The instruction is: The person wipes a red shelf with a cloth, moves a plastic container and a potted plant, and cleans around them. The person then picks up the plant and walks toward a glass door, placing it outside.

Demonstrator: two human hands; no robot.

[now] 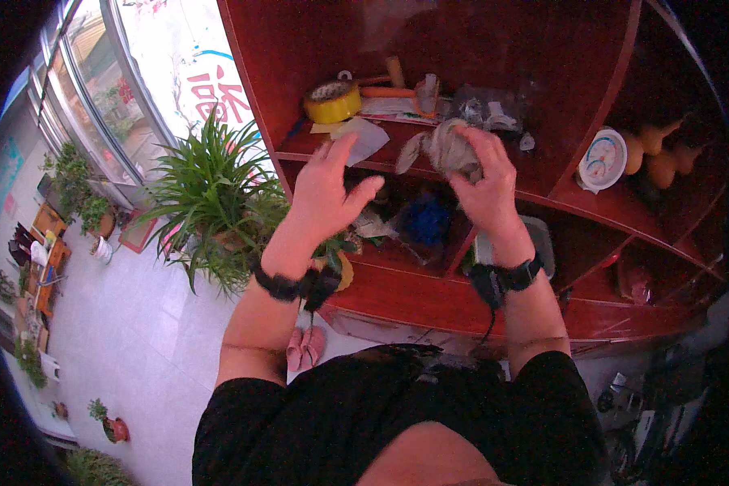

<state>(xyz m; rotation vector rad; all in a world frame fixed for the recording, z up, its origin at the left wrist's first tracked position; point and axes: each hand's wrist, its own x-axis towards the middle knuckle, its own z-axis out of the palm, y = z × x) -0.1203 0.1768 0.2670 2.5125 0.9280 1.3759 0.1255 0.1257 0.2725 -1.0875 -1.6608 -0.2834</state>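
My right hand (486, 176) grips a crumpled greyish cloth (452, 149) at the front of a red-brown wooden shelf (534, 173). My left hand (328, 188) is raised to the left of it, fingers spread, with nothing held. Just beyond its fingertips lies a piece of white paper (361, 140) on the shelf. A roll of yellow tape (333, 101) stands behind that paper. Farther back are an orange-handled tool (389, 92), papers and clear plastic bags (483, 109) with small white parts. Both wrists wear black bands.
A round white dial gauge (604, 159) and several gourds (662, 161) occupy the right compartment. Below are a blue bundle (426, 219) and a plastic container (537, 243). A leafy potted plant (212, 194) stands at the shelf's left; pink shoes (306, 348) lie on the floor.
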